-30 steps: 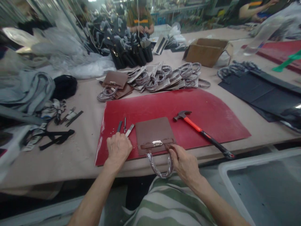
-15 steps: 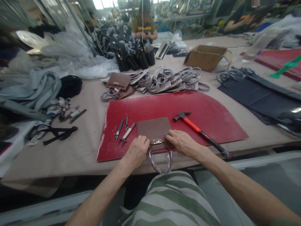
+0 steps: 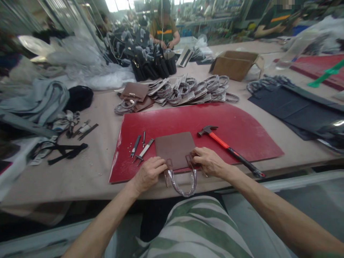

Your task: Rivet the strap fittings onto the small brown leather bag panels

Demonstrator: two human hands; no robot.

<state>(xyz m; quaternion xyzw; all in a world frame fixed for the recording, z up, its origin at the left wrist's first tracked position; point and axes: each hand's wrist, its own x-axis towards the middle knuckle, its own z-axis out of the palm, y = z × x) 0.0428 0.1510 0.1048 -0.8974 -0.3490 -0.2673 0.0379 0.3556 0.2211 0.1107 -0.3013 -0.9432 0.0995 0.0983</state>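
While the panel [image 3: 174,145] is laid flat at the mat's [image 3: 242,122] near edge, straps [image 3: 166,180] are apparently pinched beside it by the left hand [image 3: 149,173] and right hand [image 3: 208,162]. The wrapped handle [image 3: 175,186], hung past the mat, seems already attached; the straps are not yet fastened, and what else is left cannot be told.

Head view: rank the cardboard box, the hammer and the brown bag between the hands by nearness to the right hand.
From the right hand:
1. brown bag, at the hand, on its left
2. hammer, just beyond, rightward
3. cardboard box, far ahead
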